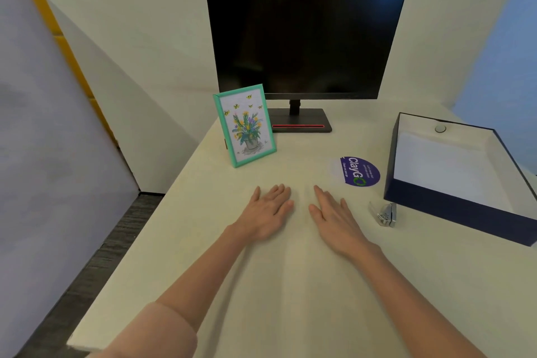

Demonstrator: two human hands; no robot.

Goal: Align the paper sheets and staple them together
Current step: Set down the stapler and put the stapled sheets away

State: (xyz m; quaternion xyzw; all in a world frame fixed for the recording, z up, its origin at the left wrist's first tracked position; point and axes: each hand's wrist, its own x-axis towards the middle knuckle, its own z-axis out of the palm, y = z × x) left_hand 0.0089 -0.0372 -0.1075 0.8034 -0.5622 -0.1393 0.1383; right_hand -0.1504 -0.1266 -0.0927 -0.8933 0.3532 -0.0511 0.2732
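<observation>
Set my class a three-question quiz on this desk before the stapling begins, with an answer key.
1. True or false: the left hand grips the stapler.
2. Where do the white paper sheets lie? A. in the navy box B. under the stapler C. in the left hand
3. Which hand lies nearer the stapler?
Key: 1 false, it rests flat on the desk; 2 A; 3 the right hand.
</observation>
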